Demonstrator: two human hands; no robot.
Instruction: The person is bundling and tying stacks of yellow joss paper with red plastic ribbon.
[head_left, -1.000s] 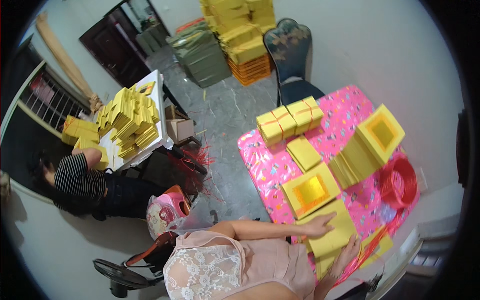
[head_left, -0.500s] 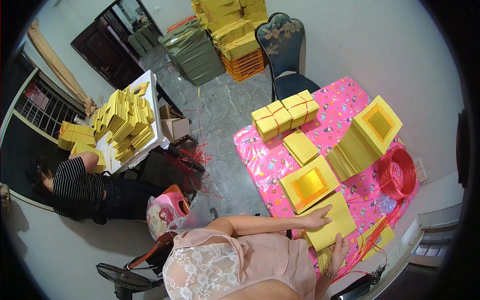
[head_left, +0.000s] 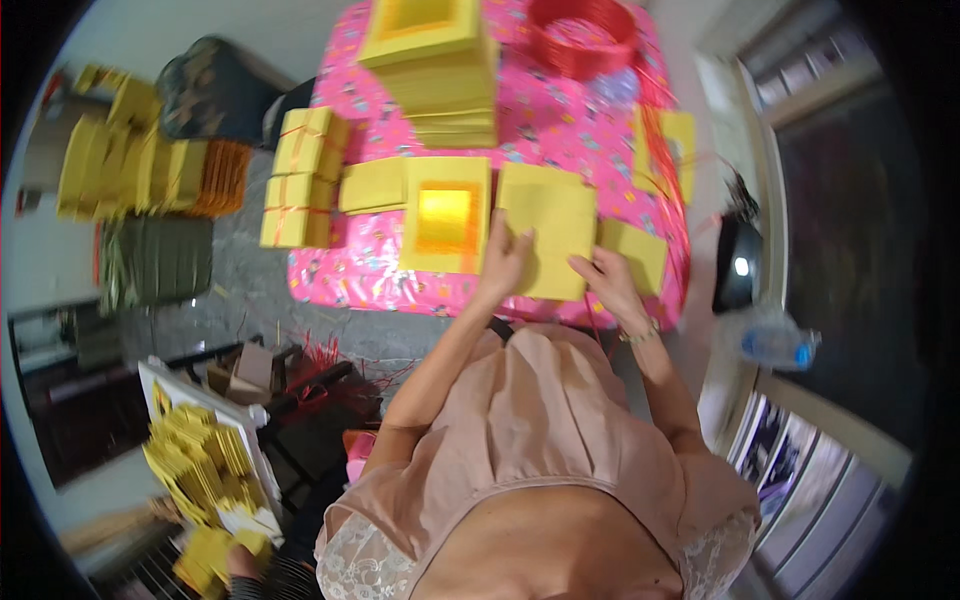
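A plain yellow sheet of paper, or a thin stack of them, [head_left: 548, 205] lies between my hands at the near side of the pink table. My left hand [head_left: 506, 260] grips its left edge, thumb on top and the other fingers partly hidden. Closed on its lower right edge is my right hand [head_left: 608, 278], with a bracelet at the wrist. Just left of it rests a yellow paper stack with a shiny gold square in an orange border [head_left: 447, 218]. More plain yellow paper [head_left: 633, 255] shows beyond my right hand.
A tall yellow paper stack [head_left: 440, 95] and a red coil of cord [head_left: 583, 40] stand farther back on the pink patterned tablecloth [head_left: 370, 275]. Tied yellow bundles [head_left: 300, 205] are at the left edge. Red strands [head_left: 668, 215] hang at right. Another person's hand [head_left: 243, 562] shows lower left.
The view has swung round, so the table now lies straight ahead. Both hands remain at the yellow paper; my right hand now grips its right edge more plainly.
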